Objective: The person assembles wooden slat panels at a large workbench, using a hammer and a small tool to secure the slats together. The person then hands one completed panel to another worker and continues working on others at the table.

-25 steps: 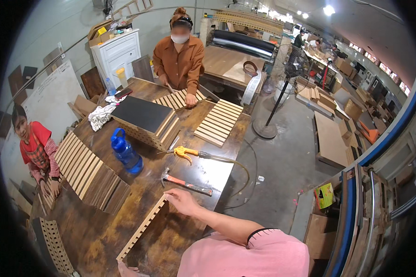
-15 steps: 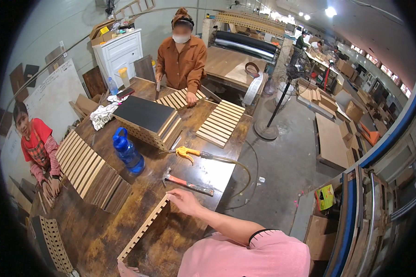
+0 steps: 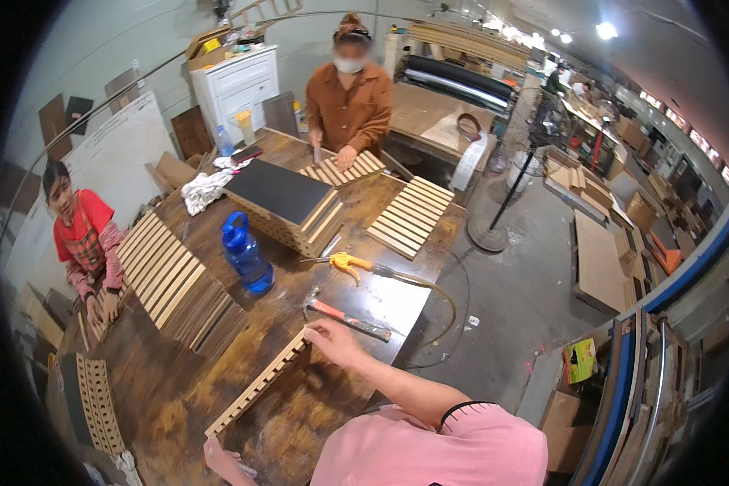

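Nothing much has moved since before. Right hand still lies flat, fingers spread, on the long ridged wooden slat panel; left hand grips its near end.

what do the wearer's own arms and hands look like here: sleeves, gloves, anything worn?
Both hands are bare, no gloves. The right hand leads into a bare forearm up to a short pink sleeve with dark trim at its edge. Only part of the left hand shows at the lower edge; no watch or rings can be made out.
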Demonstrator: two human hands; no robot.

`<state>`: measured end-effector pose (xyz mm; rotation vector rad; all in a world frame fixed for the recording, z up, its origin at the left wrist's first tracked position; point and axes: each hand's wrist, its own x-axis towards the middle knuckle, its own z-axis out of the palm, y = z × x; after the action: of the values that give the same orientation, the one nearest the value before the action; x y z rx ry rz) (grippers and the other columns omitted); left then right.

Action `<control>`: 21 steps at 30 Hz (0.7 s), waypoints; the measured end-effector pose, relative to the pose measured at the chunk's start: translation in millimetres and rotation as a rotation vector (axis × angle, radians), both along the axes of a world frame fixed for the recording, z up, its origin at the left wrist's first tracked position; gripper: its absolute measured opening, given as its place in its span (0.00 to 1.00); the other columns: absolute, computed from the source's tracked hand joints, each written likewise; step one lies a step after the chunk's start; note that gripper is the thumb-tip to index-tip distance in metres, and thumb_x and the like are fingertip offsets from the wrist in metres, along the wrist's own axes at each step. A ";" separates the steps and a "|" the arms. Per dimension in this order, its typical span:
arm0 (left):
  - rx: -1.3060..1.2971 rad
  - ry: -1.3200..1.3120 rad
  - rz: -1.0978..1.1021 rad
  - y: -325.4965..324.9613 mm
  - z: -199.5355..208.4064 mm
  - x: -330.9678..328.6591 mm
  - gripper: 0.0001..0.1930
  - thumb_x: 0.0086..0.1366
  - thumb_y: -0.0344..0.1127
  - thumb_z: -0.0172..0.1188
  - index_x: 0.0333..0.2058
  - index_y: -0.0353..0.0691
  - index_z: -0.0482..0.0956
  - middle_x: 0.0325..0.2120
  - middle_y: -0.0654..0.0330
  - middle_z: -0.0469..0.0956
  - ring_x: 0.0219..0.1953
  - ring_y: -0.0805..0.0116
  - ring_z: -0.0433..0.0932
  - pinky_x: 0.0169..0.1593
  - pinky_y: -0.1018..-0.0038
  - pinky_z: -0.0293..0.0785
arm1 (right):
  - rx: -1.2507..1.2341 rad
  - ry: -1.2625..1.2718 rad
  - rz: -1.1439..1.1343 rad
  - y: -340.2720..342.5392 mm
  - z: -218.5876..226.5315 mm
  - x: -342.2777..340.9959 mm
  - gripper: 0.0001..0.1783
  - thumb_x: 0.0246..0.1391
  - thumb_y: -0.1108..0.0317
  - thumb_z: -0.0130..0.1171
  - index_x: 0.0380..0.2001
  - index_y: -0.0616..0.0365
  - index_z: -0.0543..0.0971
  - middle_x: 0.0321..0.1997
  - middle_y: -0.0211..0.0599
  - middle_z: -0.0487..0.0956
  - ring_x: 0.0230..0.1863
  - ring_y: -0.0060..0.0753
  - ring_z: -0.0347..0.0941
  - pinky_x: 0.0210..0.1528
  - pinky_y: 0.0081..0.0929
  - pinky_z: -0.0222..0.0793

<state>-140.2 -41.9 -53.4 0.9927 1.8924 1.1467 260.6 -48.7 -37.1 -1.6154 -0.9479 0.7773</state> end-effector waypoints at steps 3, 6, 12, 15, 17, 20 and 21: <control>0.034 -0.018 -0.037 15.3 -25.0 -6.1 0.15 0.74 0.44 0.56 0.39 0.37 0.80 0.11 0.62 0.68 0.10 0.72 0.67 0.18 0.73 0.62 | 0.001 0.055 -0.030 1.8 -10.3 8.1 0.21 0.65 0.53 0.63 0.48 0.59 0.84 0.45 0.38 0.87 0.47 0.32 0.83 0.52 0.31 0.76; 0.001 -0.064 0.028 13.4 -5.6 6.0 0.15 0.74 0.45 0.56 0.39 0.38 0.81 0.12 0.62 0.69 0.10 0.72 0.67 0.18 0.74 0.61 | 0.018 0.071 -0.031 6.4 -19.5 9.3 0.20 0.64 0.54 0.64 0.49 0.59 0.84 0.44 0.38 0.87 0.46 0.29 0.83 0.52 0.27 0.76; 0.052 -0.099 0.036 9.2 0.1 13.1 0.17 0.76 0.48 0.53 0.37 0.40 0.80 0.12 0.65 0.66 0.12 0.74 0.66 0.20 0.74 0.60 | 0.056 0.214 0.037 4.5 -10.6 8.8 0.20 0.66 0.58 0.64 0.53 0.62 0.82 0.47 0.36 0.86 0.48 0.26 0.81 0.54 0.26 0.75; 0.122 -0.212 0.134 9.0 -7.5 24.0 0.23 0.78 0.54 0.51 0.34 0.40 0.79 0.11 0.66 0.66 0.12 0.75 0.65 0.20 0.75 0.60 | 0.103 0.201 0.069 1.3 -15.6 2.5 0.20 0.67 0.59 0.63 0.54 0.64 0.81 0.51 0.37 0.84 0.50 0.26 0.80 0.55 0.27 0.75; 0.126 -0.219 0.154 4.2 -11.3 27.5 0.22 0.78 0.53 0.50 0.35 0.40 0.79 0.12 0.66 0.66 0.12 0.75 0.65 0.20 0.75 0.61 | 0.144 0.181 0.082 3.6 -39.8 0.7 0.18 0.66 0.64 0.63 0.54 0.64 0.80 0.48 0.36 0.84 0.50 0.27 0.80 0.54 0.29 0.75; 0.250 -0.264 0.168 3.2 -79.4 5.0 0.17 0.76 0.45 0.48 0.36 0.38 0.78 0.15 0.64 0.71 0.15 0.72 0.73 0.20 0.74 0.68 | 0.011 0.023 0.121 12.6 -77.3 3.7 0.20 0.61 0.69 0.63 0.56 0.63 0.79 0.50 0.36 0.84 0.51 0.28 0.79 0.57 0.28 0.73; 0.158 -0.347 0.161 1.7 -85.0 8.3 0.18 0.76 0.46 0.49 0.35 0.37 0.77 0.16 0.62 0.73 0.16 0.70 0.75 0.20 0.73 0.69 | 0.030 0.079 0.113 11.6 -76.4 4.0 0.19 0.60 0.71 0.63 0.55 0.64 0.79 0.49 0.36 0.84 0.50 0.28 0.79 0.56 0.28 0.73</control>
<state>-132.0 -40.2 -138.4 0.6776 1.6434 1.4771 264.6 -37.2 -113.5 -1.5045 -0.9961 0.8942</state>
